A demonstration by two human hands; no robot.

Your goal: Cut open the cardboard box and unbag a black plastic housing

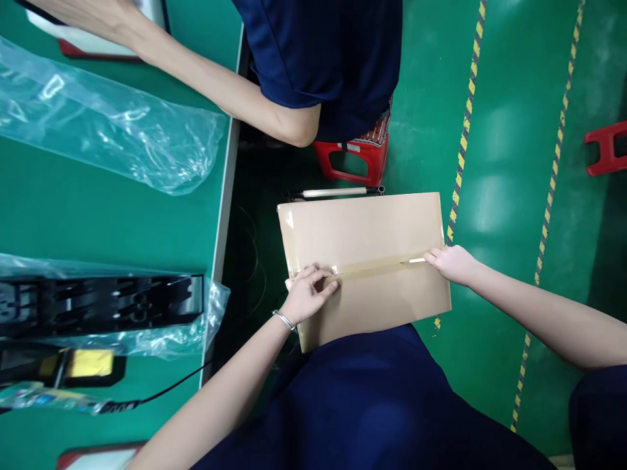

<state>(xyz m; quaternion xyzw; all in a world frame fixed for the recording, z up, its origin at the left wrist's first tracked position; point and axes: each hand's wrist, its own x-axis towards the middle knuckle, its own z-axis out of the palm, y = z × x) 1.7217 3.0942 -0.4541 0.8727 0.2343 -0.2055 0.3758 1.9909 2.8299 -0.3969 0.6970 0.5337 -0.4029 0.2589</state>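
A flat brown cardboard box [362, 228] rests across my lap, with a strip of clear tape [379, 266] running along its seam. My left hand [308, 294] presses down on the left end of the tape, fingers bent, a thin bracelet on the wrist. My right hand [453, 263] pinches a small blade or tape end [415, 261] at the right end of the seam, near the box's right edge.
A green worktable [98, 215] lies to my left with a clear plastic bag [108, 130], a bagged black part [102, 303] and a yellow-black tool [73, 365]. A co-worker in dark blue sits on a red stool [355, 160] ahead. Another red stool [607, 147] stands far right.
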